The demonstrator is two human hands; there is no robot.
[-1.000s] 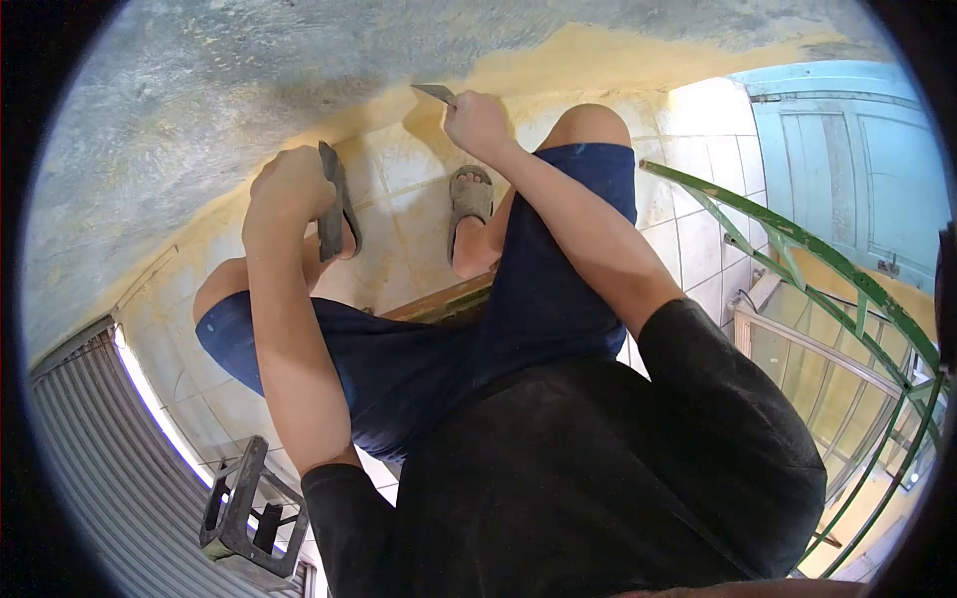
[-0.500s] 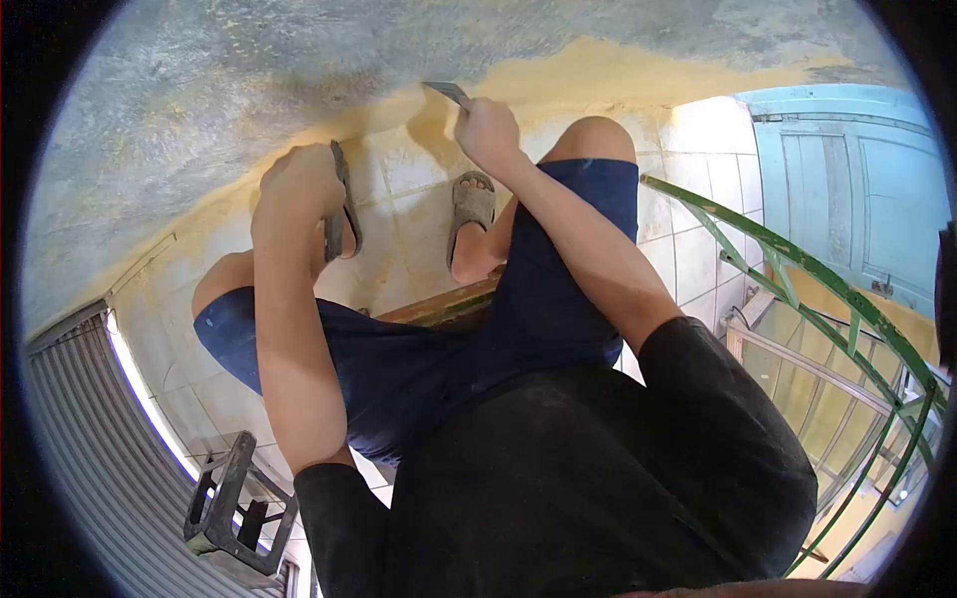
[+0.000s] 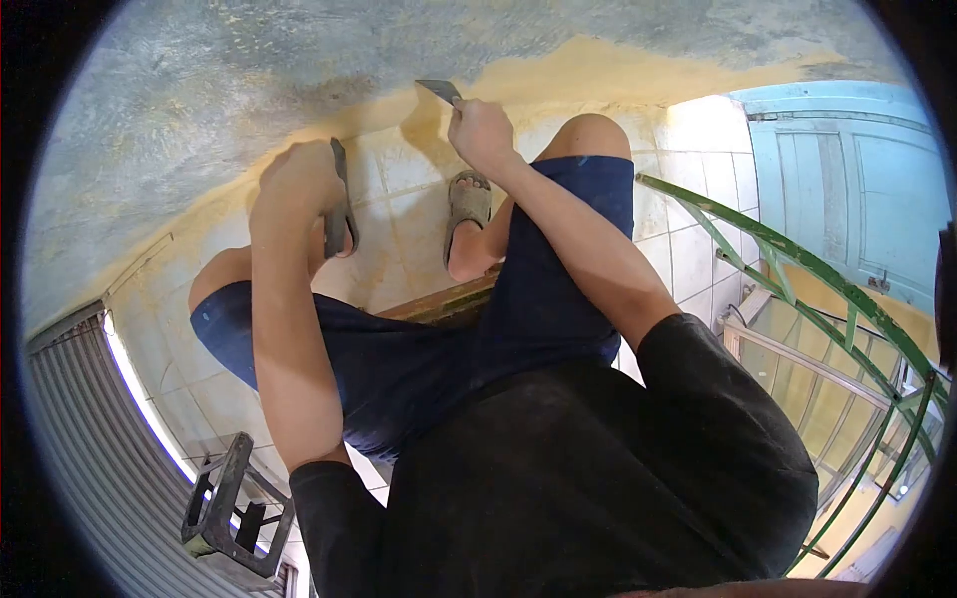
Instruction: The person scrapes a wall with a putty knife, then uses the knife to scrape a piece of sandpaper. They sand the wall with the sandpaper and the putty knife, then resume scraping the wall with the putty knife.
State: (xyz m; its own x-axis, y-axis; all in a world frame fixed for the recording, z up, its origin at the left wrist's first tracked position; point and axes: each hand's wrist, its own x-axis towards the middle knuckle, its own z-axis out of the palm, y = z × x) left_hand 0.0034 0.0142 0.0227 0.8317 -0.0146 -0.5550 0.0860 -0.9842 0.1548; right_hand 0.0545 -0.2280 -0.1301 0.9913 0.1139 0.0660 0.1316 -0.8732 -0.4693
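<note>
My right hand (image 3: 482, 136) is closed around a putty knife (image 3: 439, 90), its thin dark blade pointing up and left over the wall (image 3: 558, 82). The blade overlaps the border where grey coating meets yellow paint. Close to the wall's lower part, my left hand (image 3: 297, 177) is curled shut, back of the hand toward me. A dark flat edge (image 3: 340, 169) shows beside its fingers, near my left foot; I cannot tell what that hand grips. Between the hands, a sandal (image 3: 468, 204) is on my right foot.
Stained white tiles (image 3: 399, 234) cover the floor. A low wooden piece (image 3: 449, 302) lies beneath me. At right stand a green metal frame (image 3: 797, 249) and a blue door (image 3: 847, 189). A dark plastic stool (image 3: 234, 513) stands by the corrugated shutter (image 3: 110, 448) at left.
The putty knife's blade has turned to show more of its flat face, and my right hand has shifted slightly left. My left hand keeps nearly the same place.
</note>
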